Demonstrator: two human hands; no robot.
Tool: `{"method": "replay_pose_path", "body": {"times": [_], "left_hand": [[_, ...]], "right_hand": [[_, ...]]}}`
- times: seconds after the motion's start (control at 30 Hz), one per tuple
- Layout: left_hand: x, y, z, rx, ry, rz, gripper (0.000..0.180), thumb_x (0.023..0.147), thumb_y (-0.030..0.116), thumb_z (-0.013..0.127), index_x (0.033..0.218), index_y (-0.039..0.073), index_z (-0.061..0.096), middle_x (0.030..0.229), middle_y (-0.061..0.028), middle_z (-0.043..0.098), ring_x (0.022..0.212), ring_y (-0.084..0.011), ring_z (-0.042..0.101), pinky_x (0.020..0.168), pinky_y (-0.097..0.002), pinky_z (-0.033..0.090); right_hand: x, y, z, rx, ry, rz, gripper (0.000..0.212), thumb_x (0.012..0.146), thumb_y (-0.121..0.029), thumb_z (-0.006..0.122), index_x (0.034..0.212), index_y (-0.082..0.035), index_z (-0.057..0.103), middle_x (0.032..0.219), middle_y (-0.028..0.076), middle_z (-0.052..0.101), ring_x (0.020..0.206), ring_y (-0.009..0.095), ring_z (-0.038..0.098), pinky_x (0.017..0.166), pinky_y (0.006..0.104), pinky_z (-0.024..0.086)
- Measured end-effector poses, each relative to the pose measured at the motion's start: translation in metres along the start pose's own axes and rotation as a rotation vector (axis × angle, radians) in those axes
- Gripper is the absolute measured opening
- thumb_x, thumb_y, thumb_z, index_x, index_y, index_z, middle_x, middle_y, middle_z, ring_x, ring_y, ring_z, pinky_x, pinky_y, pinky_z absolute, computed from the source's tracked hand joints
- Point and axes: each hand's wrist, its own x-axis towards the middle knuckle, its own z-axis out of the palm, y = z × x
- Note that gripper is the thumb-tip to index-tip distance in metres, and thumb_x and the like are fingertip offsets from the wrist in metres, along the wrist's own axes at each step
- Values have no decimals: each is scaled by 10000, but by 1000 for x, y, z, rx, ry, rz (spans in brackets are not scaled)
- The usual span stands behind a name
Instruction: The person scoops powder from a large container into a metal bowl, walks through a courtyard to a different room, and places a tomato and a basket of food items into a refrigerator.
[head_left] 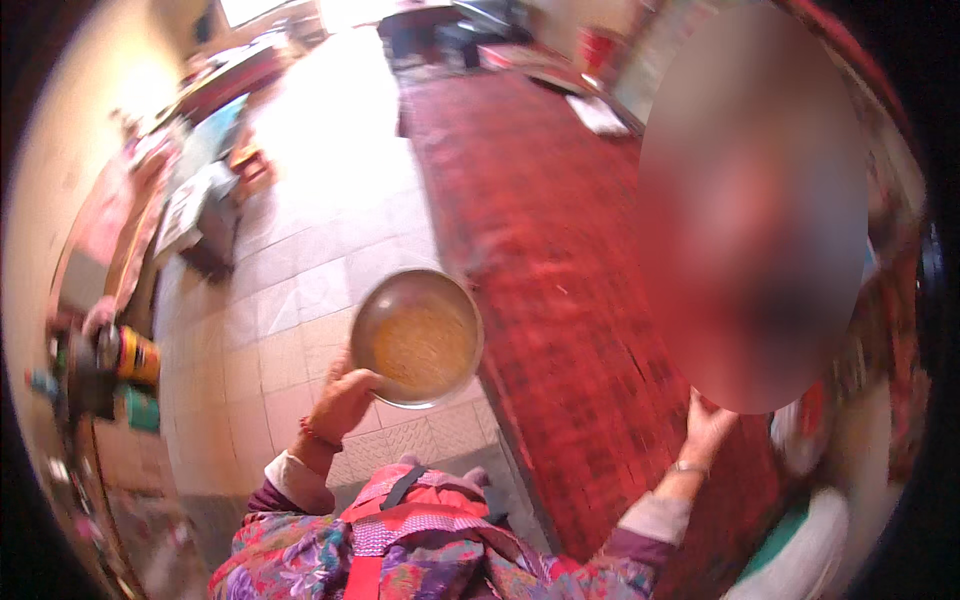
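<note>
A round metal bowl [417,339] with something orange-brown inside is held out in front of me, tilted a little. My left hand [345,402] grips it by its lower left rim, thumb over the edge, with a red bracelet at the wrist. Out to the right, my right hand [708,428] reaches to the lower edge of a large blurred patch. Its fingertips are hidden there, so whatever it touches does not show. A bangle circles that wrist.
A red patterned mat [560,290] covers the right of the pale tiled floor [290,330]. At left stand a grey box-like object [203,222] and a jar with a yellow label [135,355]. A white and green sack [815,540] lies at the lower right.
</note>
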Motion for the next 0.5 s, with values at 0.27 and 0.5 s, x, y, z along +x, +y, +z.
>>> {"method": "replay_pose_path", "body": {"times": [0.27, 0.5], "left_hand": [[-71, 18, -93, -83, 193, 36, 655, 700, -24, 529, 1322, 19, 327, 1022, -57, 547, 826, -102, 520, 645, -221, 449], [-136, 17, -228, -110, 345, 67, 705, 690, -42, 535, 1345, 7, 277, 1154, -114, 502, 970, -173, 526, 762, -273, 475]], "right_hand": [[-5, -2, 6, -188, -117, 113, 256, 820, -231, 650, 1024, -94, 578, 845, 50, 583, 670, 167, 573, 463, 275, 485], [-88, 111, 160, -408, -224, 6, 345, 781, -129, 633, 1099, -47, 529, 838, 65, 601, 694, 170, 598, 529, 302, 535]]}}
